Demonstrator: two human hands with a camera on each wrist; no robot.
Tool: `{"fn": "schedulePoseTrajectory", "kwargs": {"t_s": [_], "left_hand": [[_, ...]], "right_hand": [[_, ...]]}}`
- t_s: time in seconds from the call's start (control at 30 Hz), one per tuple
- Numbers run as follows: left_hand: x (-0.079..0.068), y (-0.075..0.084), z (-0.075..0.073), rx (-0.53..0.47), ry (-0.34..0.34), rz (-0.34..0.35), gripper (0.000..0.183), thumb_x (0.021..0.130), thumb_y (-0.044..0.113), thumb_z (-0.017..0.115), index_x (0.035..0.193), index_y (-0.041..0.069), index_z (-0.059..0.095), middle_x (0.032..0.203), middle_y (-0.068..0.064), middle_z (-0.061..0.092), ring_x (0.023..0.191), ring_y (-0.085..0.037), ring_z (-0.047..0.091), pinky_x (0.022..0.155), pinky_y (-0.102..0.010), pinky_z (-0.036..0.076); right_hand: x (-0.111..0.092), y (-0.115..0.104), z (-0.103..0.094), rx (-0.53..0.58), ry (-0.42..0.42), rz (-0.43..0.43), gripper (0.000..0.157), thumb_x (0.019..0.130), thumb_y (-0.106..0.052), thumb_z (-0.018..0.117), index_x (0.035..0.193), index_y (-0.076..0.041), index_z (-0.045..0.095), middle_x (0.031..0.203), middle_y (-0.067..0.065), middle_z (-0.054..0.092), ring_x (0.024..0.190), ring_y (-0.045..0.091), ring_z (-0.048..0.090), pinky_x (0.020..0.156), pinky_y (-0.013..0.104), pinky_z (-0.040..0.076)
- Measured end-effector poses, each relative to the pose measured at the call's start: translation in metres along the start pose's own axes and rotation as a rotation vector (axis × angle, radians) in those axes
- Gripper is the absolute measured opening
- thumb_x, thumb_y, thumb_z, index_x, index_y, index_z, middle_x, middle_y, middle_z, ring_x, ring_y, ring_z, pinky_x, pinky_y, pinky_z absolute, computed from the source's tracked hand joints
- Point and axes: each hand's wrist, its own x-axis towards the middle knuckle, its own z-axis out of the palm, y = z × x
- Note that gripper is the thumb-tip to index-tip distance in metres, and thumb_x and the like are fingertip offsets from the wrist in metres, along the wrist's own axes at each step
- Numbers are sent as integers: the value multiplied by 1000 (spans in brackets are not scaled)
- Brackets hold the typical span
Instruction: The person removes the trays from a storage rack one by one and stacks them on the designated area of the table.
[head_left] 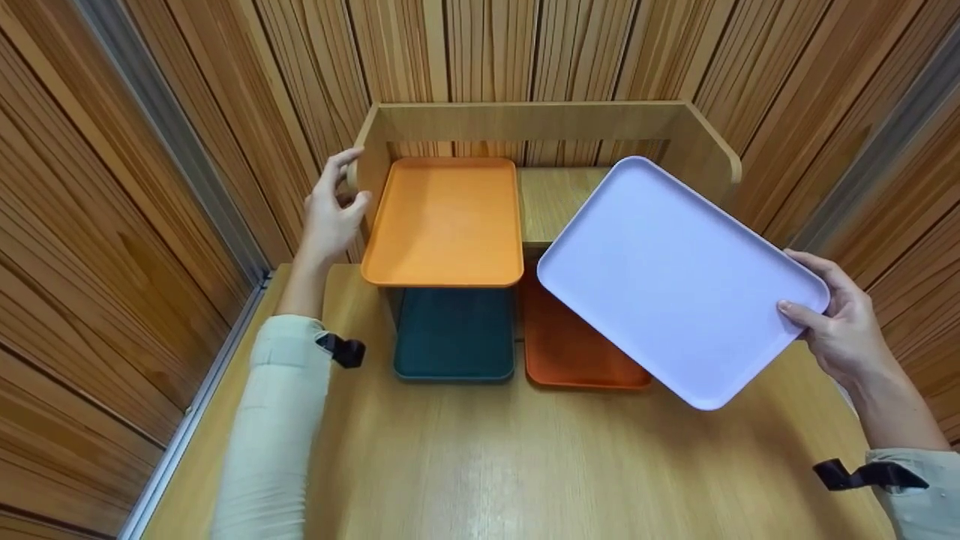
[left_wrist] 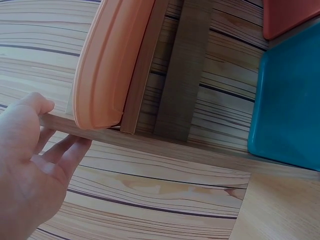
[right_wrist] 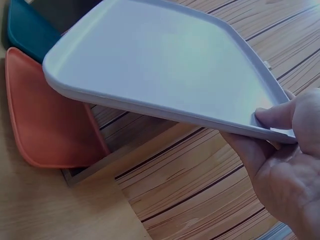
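Note:
My right hand [head_left: 844,322] holds a lavender tray [head_left: 682,281] by one corner, thumb on its upper face and fingers beneath. The tray is tilted in the air before the right half of a wooden shelf [head_left: 532,120]. At the left, my left hand [head_left: 334,206] grips the edge of the shelf's side panel [left_wrist: 165,146], thumb on one side and fingers on the other. Right beside it, an orange tray [head_left: 450,221] lies on the upper level, its front sticking out. Below are a dark teal tray [head_left: 455,337] and a red-orange tray [head_left: 577,352], the latter partly hidden by the lavender one.
The shelf stands at the back of a wooden table [head_left: 480,457]. A bare patch of upper shelf board [head_left: 559,199] shows right of the orange tray. Wood-panelled walls [head_left: 495,52] enclose the table at the back and both sides.

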Motion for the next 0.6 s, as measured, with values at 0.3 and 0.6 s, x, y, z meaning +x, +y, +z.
{"fn": "schedulePoseTrajectory", "kwargs": {"t_s": [0.3,0.6], "left_hand": [[-1,1,-3,10,9,11,57,111,6,57,166,20,52,158,-12,65,72,-8,41,66,-20,36],[-1,0,-1,-1,5,15,59,111,7,58,167,22,51,155,-14,65,69,-8,40,65,-22,36]], "right_hand": [[-2,7,3,-103,-51,47,65,102,29,49,159,-3,57,132,4,73,107,14,80,72,32,70],[-6,12,8,-171,-99,44,63,100,31,49,156,2,57,129,3,78,102,13,81,70,29,69]]}}
